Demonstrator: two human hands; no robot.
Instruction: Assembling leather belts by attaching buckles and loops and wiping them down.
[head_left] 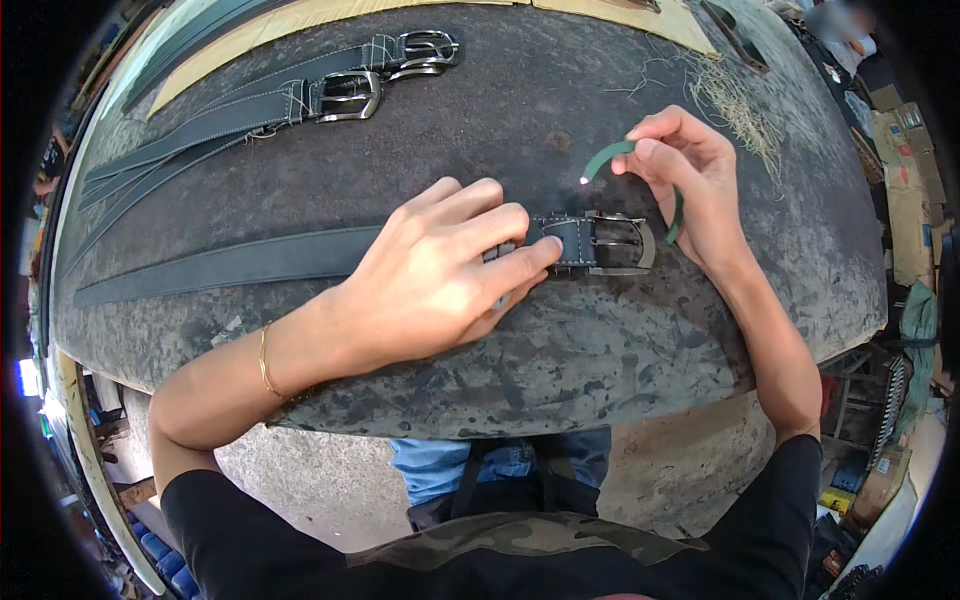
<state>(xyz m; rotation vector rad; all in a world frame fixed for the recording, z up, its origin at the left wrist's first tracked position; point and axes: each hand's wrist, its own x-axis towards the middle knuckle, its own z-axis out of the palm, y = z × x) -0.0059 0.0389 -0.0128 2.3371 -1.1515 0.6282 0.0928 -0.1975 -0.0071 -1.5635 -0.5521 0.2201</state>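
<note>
A black leather belt (270,262) with pale stitching lies across the dark table, its metal buckle (640,247) pointing right. My left hand (440,265) is closed over the belt just left of the buckle, thumb and fingers gripping it by the stitched end. Part of the strap is hidden beneath those fingers. Above and right of the buckle, my right hand (695,180) pinches a curved green piece of mosquito coil (605,155) between thumb and fingers. Its pale, bright tip points down left, apart from the belt. The coil's other end shows below the palm.
More black belts with buckles (350,97) lie at the back left. A tangle of loose pale thread (740,110) sits at the far right of the table (520,370). Cardboard strips (630,18) line the back edge. Boxes (905,190) stand beyond the right edge.
</note>
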